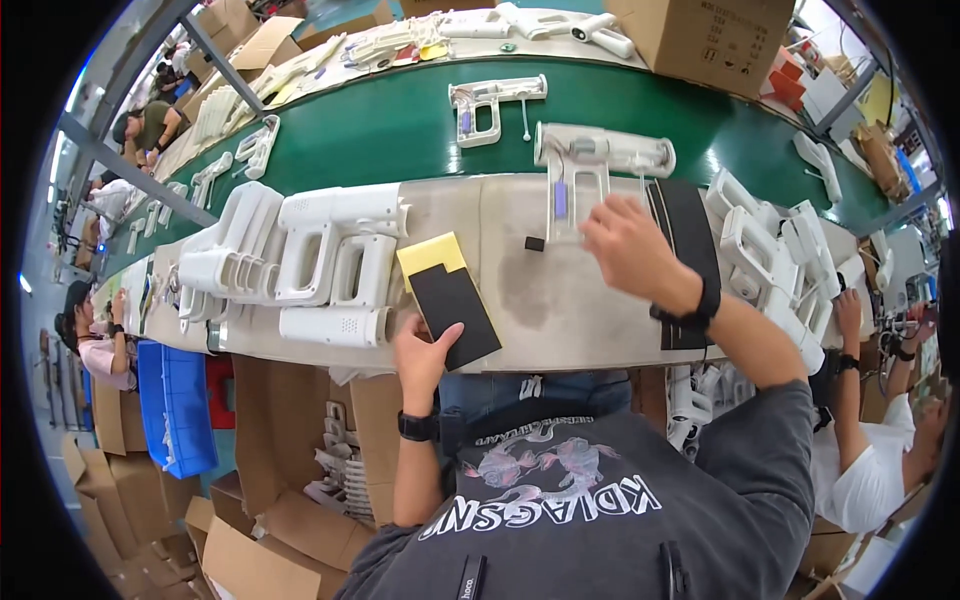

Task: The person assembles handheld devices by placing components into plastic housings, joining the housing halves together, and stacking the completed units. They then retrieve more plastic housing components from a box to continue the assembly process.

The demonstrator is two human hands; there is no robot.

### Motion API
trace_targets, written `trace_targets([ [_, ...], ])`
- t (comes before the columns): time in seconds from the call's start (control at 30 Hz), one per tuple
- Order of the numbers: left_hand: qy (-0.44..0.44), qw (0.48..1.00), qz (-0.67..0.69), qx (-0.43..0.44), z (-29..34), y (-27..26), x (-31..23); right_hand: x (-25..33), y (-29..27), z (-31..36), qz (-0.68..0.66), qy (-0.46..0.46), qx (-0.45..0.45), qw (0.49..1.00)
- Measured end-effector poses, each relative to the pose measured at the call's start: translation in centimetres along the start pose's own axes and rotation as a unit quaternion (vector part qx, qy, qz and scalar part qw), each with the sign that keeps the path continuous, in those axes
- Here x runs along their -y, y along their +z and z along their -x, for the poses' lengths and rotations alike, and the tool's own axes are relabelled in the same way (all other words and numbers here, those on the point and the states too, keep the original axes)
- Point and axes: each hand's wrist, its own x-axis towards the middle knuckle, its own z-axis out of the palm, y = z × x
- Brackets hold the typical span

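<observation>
My left hand [420,352] grips a black foam sheet [455,315] with yellow backing paper [430,254] showing at its far end, thumb on top, near the table's front edge. My right hand [640,250] is closed at the handle end of a white gun-shaped housing half [608,155]. That housing is slightly blurred, shows a purple part [561,199] in its handle and lies across the far edge of the table. The fingertips are partly hidden. Between my hands a small black foam piece [534,243] rests on the table.
White housing shells [330,250] are stacked to the left, and more lie piled [765,250] at right beside black strips [685,250]. Beyond runs a green conveyor belt [380,135] carrying another housing half [490,105]. A blue bin [178,410] and cartons stand below left. Co-workers sit both sides.
</observation>
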Motion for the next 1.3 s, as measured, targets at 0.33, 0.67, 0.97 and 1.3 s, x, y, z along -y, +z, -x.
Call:
trace_targets([
  [0.33, 0.043, 0.924, 0.361, 0.116, 3.7, -1.9, -4.2, 6.7, 3.6, 4.6, -0.085, 0.021, 0.082, 0.993],
  [0.67, 0.041, 0.893, 0.392, 0.219, 3.0, 0.5, -5.8, 7.1, 5.8, 4.8, -0.157, 0.055, 0.067, 0.984],
  [0.97, 0.097, 0.913, 0.251, 0.307, 2.8, 2.5, -7.7, 6.3, 0.7, 0.7, -0.409, 0.136, -0.093, 0.897],
  [1.3, 0.268, 0.905, -0.018, 0.330, 3.9, 0.1, -8.4, 4.8, 1.7, 1.4, -0.723, 0.175, 0.175, 0.645],
])
